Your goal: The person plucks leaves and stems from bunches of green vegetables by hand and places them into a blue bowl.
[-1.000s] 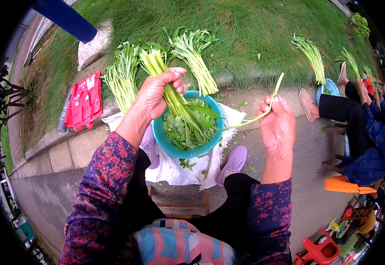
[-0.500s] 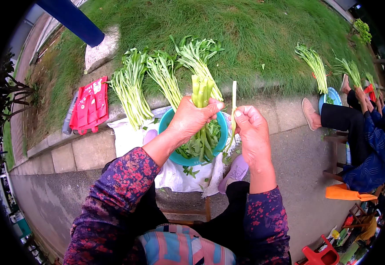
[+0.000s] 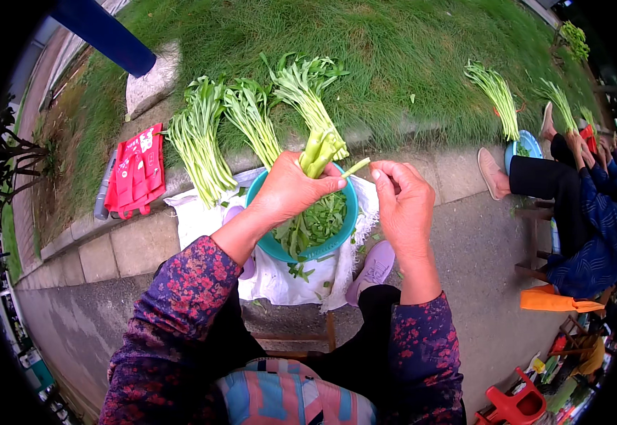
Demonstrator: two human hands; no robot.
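Observation:
My left hand (image 3: 296, 190) is wrapped round a bunch of thick green water spinach stalks (image 3: 319, 152), leaves hanging down and cut ends up. A single short stalk (image 3: 354, 168) sticks out beside the left thumb toward my right hand (image 3: 402, 202), whose thumb and forefinger are pinched at its end. Below both hands stands a teal basin (image 3: 354, 205) holding torn green leaves (image 3: 323, 223). It rests on a white cloth sack (image 3: 266, 289) between my feet, with leaf bits scattered on it.
Several bundles of water spinach (image 3: 202, 142) lie along the kerb and grass edge. A red bag (image 3: 138, 173) is at the left, near a blue post (image 3: 106, 35). At right a seated person (image 3: 585, 234) works beside a blue basin (image 3: 528, 145). A red stool (image 3: 514, 404) stands lower right.
My right hand has come closer to the left, and the long stalk it held upright is no longer seen there. A short stalk now bridges the two hands. The view has shifted slightly.

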